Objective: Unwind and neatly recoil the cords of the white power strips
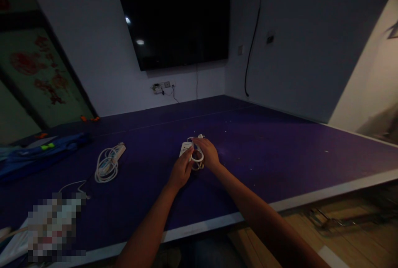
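Note:
A white power strip (185, 147) lies in the middle of the purple tabletop (267, 152), its sockets partly covered by fingers. Its white cord (199, 160) is gathered in loops beside the strip. With closed fingers, my left hand (180, 171) grips the near end of the strip, thumb towards the loops. My right hand (208, 152) curls around the looped cord from the right. The white plug (200, 136) pokes out just beyond my right fingers. Part of the cord is hidden between my hands.
To the left lies another power strip (120, 151) with a coiled white cord (105, 170). Blue cloth (46, 152) is heaped at the far left, above a blurred-out item (52, 226). A television (180, 29) hangs on the wall behind. Small white scraps dot the tabletop.

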A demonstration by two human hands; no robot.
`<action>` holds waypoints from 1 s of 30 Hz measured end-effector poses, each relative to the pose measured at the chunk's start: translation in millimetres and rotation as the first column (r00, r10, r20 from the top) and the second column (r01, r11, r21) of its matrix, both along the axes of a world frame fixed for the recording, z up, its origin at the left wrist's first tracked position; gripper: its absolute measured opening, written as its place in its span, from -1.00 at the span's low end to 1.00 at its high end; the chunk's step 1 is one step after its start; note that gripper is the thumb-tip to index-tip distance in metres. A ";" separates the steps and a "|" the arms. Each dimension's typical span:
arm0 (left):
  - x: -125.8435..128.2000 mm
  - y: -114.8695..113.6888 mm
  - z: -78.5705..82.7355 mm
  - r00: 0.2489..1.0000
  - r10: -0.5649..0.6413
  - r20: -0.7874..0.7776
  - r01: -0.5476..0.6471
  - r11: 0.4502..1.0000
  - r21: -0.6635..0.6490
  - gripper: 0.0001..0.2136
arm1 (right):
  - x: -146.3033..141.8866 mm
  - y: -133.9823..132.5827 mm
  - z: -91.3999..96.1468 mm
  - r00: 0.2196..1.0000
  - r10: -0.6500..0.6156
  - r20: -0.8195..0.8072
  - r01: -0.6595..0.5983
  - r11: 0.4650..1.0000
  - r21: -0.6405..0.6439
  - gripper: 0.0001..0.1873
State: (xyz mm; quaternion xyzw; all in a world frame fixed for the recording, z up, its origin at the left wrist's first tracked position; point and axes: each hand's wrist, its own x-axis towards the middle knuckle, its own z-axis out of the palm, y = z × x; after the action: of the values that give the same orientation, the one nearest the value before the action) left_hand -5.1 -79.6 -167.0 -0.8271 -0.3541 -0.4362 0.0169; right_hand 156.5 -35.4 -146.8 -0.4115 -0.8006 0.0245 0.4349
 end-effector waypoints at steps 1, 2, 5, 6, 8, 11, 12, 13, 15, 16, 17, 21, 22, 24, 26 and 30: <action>0.1 0.6 0.0 0.999 0.024 -0.023 -0.023 1.000 0.017 -0.55 | 0.4 0.7 -0.5 0.998 -0.027 -0.050 0.026 1.000 -0.016 -0.56; -0.3 1.7 0.0 0.998 0.054 -0.038 -0.053 0.998 0.036 -0.52 | 1.0 2.1 -1.4 0.990 -0.068 -0.121 0.063 0.997 -0.045 -0.60; -4.2 7.0 -1.0 0.986 0.165 -0.030 -0.163 0.984 0.073 -0.44 | 6.8 11.5 -5.0 0.879 -0.229 -0.417 0.177 0.971 -0.161 -0.63; -5.9 9.3 -2.0 0.979 0.205 -0.013 -0.203 0.977 0.071 -0.41 | 10.6 16.2 -6.3 0.811 -0.282 -0.512 0.205 0.958 -0.202 -0.60; -9.1 14.0 -5.1 0.964 0.266 0.016 -0.266 0.963 0.048 -0.38 | 20.9 27.2 -9.2 0.667 -0.366 -0.649 0.226 0.929 -0.293 -0.52; -12.1 19.5 -11.0 0.951 0.310 0.006 -0.310 0.951 -0.007 -0.39 | 39.4 43.6 -15.2 0.378 -0.509 -0.773 0.165 0.859 -0.485 -0.47; -12.4 20.6 -12.8 0.948 0.319 -0.014 -0.319 0.948 -0.023 -0.39 | 45.4 48.1 -17.4 0.271 -0.561 -0.782 0.129 0.826 -0.548 -0.47; -12.6 21.2 -14.5 0.944 0.328 -0.040 -0.329 0.944 -0.036 -0.38 | 51.0 51.7 -19.4 0.179 -0.606 -0.775 0.097 0.795 -0.599 -0.43; -12.4 21.2 -16.8 0.934 0.344 -0.097 -0.350 0.935 -0.058 -0.34 | 60.6 55.6 -22.3 0.069 -0.660 -0.748 0.066 0.751 -0.656 -0.26; -12.2 20.8 -17.5 0.929 0.350 -0.121 -0.359 0.931 -0.068 -0.34 | 64.5 55.7 -22.9 0.046 -0.681 -0.731 0.085 0.732 -0.677 -0.16; -12.1 20.3 -18.0 0.925 0.354 -0.138 -0.367 0.927 -0.078 -0.34 | 67.9 54.8 -22.7 0.042 -0.704 -0.709 0.131 0.707 -0.695 -0.09; -13.0 19.6 -17.8 0.915 0.380 -0.135 -0.396 0.910 -0.122 -0.37 | 77.0 44.1 -15.1 0.076 -0.827 -0.558 0.460 0.525 -0.716 -0.02; -13.5 19.8 -17.5 0.910 0.396 -0.125 -0.411 0.902 -0.132 -0.38 | 78.6 41.2 -11.9 0.097 -0.839 -0.535 0.542 0.495 -0.679 -0.06; -14.7 20.5 -16.9 0.893 0.436 -0.111 -0.449 0.882 -0.145 -0.39 | 80.9 36.4 -5.1 0.177 -0.833 -0.524 0.669 0.492 -0.557 -0.19; -15.8 20.7 -16.0 0.868 0.486 -0.104 -0.497 0.855 -0.147 -0.40 | 80.9 32.9 1.1 0.341 -0.800 -0.493 0.713 0.562 -0.419 -0.37; -15.7 18.8 -11.7 0.794 0.592 -0.134 -0.607 0.776 -0.171 -0.43 | 71.0 24.6 8.5 0.671 -0.726 -0.151 0.632 0.666 -0.396 -0.58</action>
State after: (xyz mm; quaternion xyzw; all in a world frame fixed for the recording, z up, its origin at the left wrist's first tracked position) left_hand -20.8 -60.7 -178.6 -0.6836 -0.6413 -0.3387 0.0825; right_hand 227.5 -10.8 -138.3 -0.7372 -0.4965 0.0455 0.4561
